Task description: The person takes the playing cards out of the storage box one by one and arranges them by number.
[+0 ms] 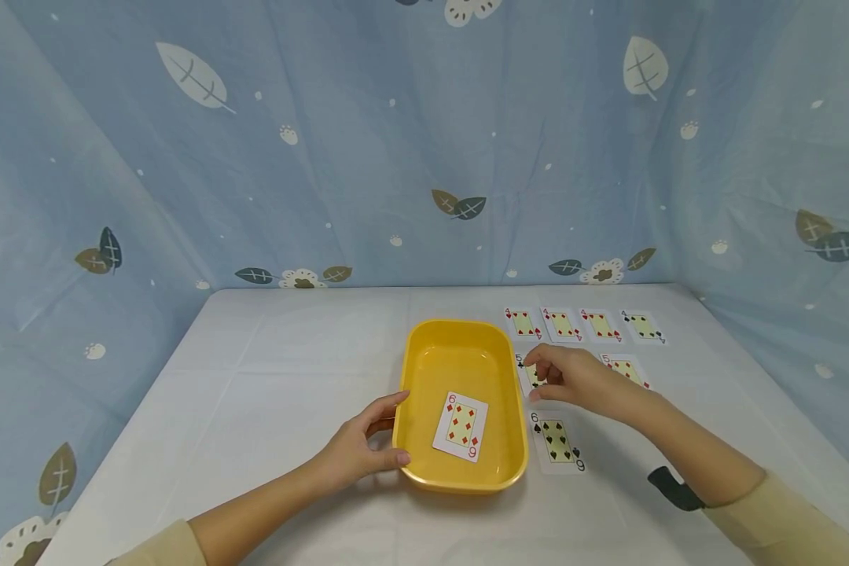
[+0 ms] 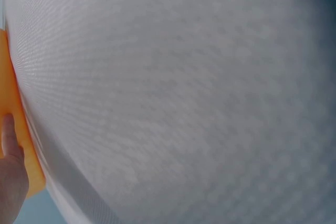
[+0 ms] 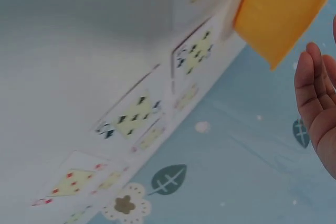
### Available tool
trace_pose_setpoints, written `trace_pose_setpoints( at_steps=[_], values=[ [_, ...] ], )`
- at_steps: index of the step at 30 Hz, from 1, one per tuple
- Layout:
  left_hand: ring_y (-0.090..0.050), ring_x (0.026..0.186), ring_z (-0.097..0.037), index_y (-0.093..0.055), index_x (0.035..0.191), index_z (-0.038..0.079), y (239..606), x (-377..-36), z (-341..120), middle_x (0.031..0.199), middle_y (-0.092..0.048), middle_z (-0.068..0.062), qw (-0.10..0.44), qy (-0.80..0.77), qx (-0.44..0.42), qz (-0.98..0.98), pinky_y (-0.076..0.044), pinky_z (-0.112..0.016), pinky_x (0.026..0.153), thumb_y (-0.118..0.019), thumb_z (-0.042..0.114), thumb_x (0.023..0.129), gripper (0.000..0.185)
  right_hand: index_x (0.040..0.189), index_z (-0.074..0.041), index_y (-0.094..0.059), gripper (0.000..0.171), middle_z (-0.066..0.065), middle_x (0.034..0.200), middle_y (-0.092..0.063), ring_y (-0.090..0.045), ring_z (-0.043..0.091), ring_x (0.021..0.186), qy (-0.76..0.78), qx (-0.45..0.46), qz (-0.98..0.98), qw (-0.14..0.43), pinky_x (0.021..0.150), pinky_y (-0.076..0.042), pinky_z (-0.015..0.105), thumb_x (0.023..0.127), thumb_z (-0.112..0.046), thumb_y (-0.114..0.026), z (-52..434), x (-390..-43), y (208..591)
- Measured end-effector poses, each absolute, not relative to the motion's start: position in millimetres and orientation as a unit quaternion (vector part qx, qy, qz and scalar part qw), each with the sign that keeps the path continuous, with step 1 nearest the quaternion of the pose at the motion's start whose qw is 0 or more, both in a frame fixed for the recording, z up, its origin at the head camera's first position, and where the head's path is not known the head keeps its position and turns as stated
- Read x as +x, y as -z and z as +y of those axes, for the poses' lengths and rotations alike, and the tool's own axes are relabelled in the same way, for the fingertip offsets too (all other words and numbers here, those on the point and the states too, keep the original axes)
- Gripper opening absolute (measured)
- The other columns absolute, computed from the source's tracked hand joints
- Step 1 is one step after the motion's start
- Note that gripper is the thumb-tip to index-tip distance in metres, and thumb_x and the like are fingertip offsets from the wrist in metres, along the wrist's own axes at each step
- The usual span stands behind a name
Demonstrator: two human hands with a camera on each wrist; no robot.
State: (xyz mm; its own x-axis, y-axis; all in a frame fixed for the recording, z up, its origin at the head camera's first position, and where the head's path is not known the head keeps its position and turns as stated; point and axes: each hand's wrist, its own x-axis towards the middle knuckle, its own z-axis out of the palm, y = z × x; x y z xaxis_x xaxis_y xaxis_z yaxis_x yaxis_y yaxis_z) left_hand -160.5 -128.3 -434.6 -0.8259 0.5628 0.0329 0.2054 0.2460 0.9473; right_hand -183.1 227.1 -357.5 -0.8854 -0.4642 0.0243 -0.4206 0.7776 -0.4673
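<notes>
My left hand [image 1: 361, 440] rests against the left side of a yellow plastic tray [image 1: 413, 354], fingertips and thumb at its rim. In the left wrist view, a finger [image 2: 9, 137] lies along the tray's outer wall. Inside the tray is a six of diamonds playing card [image 1: 461, 426]. To the right of the tray, my right hand [image 1: 573, 381] hovers with fingers loosely bent and nothing between them. It overlaps a black-suited five [image 1: 527, 385] and partly hides a red five [image 1: 626, 368]. A six of spades [image 1: 556, 444] lies nearer me.
A row of fours, among them a red four [image 1: 522, 324] and a black four [image 1: 643, 328], lies at the back right of the white table [image 1: 304, 338]. In the right wrist view, another black five [image 3: 134, 118] shows. A blue patterned curtain [image 1: 368, 141] stands behind.
</notes>
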Motion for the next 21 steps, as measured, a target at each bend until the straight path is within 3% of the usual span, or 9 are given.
trace_pose_setpoints(
  at_steps=[21],
  values=[
    [-0.05,0.123,-0.033,-0.035,0.145,0.011,439.2,-163.3,-129.1,0.134,-0.05,-0.018,0.159,-0.568,0.255,0.766,-0.04,-0.049,0.103,-0.077,0.026,0.079,0.079,0.114,-0.01,-0.058,0.045,-0.002,0.087,-0.059,-0.052,0.01,0.075,0.229,-0.272,0.932,0.072,0.065,-0.051,0.02,0.078,-0.03,-0.075,178.0,-201.1,346.5]
  ],
)
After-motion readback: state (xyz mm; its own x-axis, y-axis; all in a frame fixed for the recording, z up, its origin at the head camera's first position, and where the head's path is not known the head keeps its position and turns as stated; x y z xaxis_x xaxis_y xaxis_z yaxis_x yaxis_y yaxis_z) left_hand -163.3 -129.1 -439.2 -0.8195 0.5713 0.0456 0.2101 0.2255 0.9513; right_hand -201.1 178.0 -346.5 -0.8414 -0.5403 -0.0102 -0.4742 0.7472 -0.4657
